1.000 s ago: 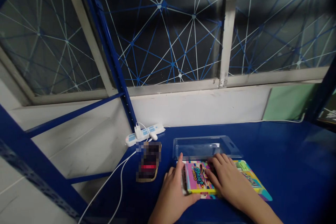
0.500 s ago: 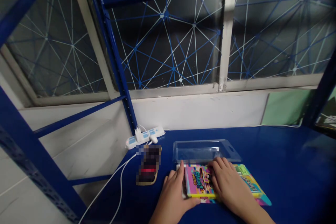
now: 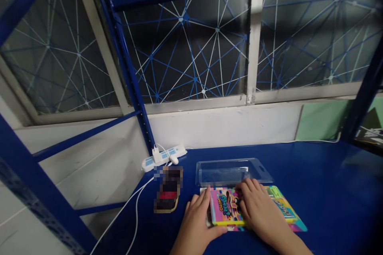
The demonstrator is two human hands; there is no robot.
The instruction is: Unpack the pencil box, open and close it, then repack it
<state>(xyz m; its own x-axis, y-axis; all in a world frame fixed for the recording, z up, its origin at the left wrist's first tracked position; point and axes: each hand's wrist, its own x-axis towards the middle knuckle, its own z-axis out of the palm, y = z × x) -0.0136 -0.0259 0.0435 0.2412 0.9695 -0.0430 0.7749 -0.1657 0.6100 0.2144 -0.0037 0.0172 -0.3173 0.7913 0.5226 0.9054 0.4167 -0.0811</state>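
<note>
On the blue tabletop lies a flat pink printed box (image 3: 223,205) with a yellow near edge. It rests over a colourful printed card (image 3: 299,224), whose right part shows teal and green. My left hand (image 3: 196,215) grips the box's left end, index finger up along that side and thumb at the near edge. Across the middle of the box lies my right hand (image 3: 260,207), its fingers together and bent onto it; its fingertips are partly hidden. Just beyond the card, touching or nearly so, sits a clear plastic blister shell (image 3: 206,162).
A phone (image 3: 171,189), partly blurred out, lies left of my hands. Behind it is a white power strip (image 3: 149,163) with plugs and white cables (image 3: 137,211) running off the left edge. Blue shelf posts (image 3: 131,75) frame the table (image 3: 323,179) in front of a windowed wall.
The view has tilted up a little, so the table scene sits lower than a second ago. Both hands stay on the box, with the right one shifted only slightly.
</note>
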